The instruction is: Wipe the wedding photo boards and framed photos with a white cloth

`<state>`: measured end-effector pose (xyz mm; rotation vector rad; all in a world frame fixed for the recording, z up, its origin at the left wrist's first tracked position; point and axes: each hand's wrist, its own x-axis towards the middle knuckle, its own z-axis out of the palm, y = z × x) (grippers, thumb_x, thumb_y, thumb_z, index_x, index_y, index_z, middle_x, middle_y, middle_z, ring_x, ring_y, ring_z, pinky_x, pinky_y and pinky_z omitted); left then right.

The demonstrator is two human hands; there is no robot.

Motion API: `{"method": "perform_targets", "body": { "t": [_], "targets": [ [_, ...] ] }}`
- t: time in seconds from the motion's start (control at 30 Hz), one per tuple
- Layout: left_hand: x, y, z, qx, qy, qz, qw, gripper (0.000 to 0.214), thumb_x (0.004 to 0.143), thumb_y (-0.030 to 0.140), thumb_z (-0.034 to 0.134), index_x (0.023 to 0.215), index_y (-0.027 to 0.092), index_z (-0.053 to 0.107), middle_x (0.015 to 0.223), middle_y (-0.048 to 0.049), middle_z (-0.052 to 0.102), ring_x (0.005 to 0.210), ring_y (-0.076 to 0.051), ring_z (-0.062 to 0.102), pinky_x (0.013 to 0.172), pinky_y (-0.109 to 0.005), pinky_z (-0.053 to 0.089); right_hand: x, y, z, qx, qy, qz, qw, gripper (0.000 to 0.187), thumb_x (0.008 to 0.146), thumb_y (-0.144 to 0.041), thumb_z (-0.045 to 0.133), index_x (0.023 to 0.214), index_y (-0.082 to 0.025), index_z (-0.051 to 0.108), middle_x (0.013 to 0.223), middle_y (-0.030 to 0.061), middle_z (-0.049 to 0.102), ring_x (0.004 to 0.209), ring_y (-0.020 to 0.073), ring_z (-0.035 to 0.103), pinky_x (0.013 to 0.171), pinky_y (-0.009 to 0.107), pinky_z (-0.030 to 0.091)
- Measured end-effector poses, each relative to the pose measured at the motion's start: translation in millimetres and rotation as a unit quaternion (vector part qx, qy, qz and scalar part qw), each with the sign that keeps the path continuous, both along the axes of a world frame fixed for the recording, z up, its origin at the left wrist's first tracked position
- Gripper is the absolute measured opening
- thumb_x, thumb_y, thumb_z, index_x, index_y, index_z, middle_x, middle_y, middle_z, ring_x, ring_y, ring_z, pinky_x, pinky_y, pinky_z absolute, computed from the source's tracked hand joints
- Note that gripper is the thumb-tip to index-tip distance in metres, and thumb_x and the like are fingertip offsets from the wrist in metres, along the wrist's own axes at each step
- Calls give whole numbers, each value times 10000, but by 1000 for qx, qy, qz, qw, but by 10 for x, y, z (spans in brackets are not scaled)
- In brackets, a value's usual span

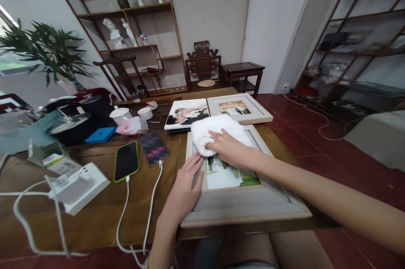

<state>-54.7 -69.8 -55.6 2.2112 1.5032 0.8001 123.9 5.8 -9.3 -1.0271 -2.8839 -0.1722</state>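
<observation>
A large white picture frame [247, 207] with a photo in it lies flat at the near edge of the wooden table [95, 218]. My right hand [229, 148] presses a folded white cloth [215, 131] onto the frame's upper part, fingers closed over the cloth. My left hand [186, 186] lies flat on the frame's left border, fingers stretched out, holding nothing.
Behind the frame lie a smaller white frame [259, 112] and a frameless photo print [186, 115]. A phone in a green case [126, 161] charges to the left, beside a white power strip [79, 186] and cables. Teaware, a pot and shelves stand further back.
</observation>
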Motion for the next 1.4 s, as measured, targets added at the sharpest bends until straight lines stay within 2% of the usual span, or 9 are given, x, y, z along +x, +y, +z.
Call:
{"method": "perform_targets", "body": {
  "t": [0.17,0.27,0.4,0.53,0.6,0.73,0.9,1.23,1.4],
  "targets": [
    [1,12,-21,-5,-3,2,1000,436,923,258,391,1323,122,498,1433,-121,441,1353,-213,361,1125,-450,290,531,-21,83,2,-29,-80,996,440,670,79,393,975,-131,631,1024,171,645,996,276,606,815,406,432],
    [-1,11,-35,-1,-9,2,1000,429,921,259,400,1321,141,502,1430,-115,446,1350,-215,366,1118,-457,301,852,-19,156,5,-47,-119,992,403,649,72,383,861,-153,641,868,118,657,768,223,633,672,328,438],
    [-7,10,-56,21,-30,2,999,405,913,256,431,1299,185,529,1412,-101,474,1332,-221,396,1105,-466,321,1108,-27,227,52,-41,-154,986,439,679,55,388,959,-162,646,952,118,649,860,236,621,688,330,451],
    [-9,18,-48,20,-23,5,1000,413,912,271,432,1301,171,527,1409,-109,474,1328,-228,403,1101,-475,325,1057,-91,145,171,-4,-135,976,413,737,57,399,958,-157,674,1342,135,507,1265,336,397,948,497,381],
    [-8,21,-29,10,-10,2,1000,434,915,283,419,1310,132,515,1416,-124,462,1336,-229,390,1111,-467,311,954,-119,49,169,-9,-126,977,404,745,45,419,981,-160,675,1416,119,438,1311,370,323,969,554,346],
    [-5,24,8,-2,-2,0,1000,453,917,301,409,1305,93,516,1418,-133,455,1344,-226,377,1129,-446,282,781,-136,-92,114,-41,-141,983,462,708,59,427,1066,-137,643,1331,168,511,1253,347,413,963,534,351],
    [-5,38,11,6,-6,3,1000,438,911,304,429,1297,125,531,1406,-121,471,1331,-230,398,1117,-458,302,776,-297,-17,54,-63,-115,990,487,691,75,423,1088,-123,623,1232,189,569,1190,317,482,955,508,367],
    [5,37,-13,14,-15,9,1000,408,917,258,406,1274,132,558,1387,-110,497,1321,-211,414,1124,-432,297,974,-1260,-214,45,25,-59,997,334,582,-78,549,845,-239,679,1180,142,621,1129,359,518,918,528,395],
    [15,42,-15,22,-14,4,1000,404,910,221,397,1261,120,569,1380,-120,502,1312,-216,427,1119,-440,306,984,-1565,-235,31,39,-33,998,365,583,-127,532,892,-273,663,1240,113,596,1167,339,493,894,499,419]
  ]
}}
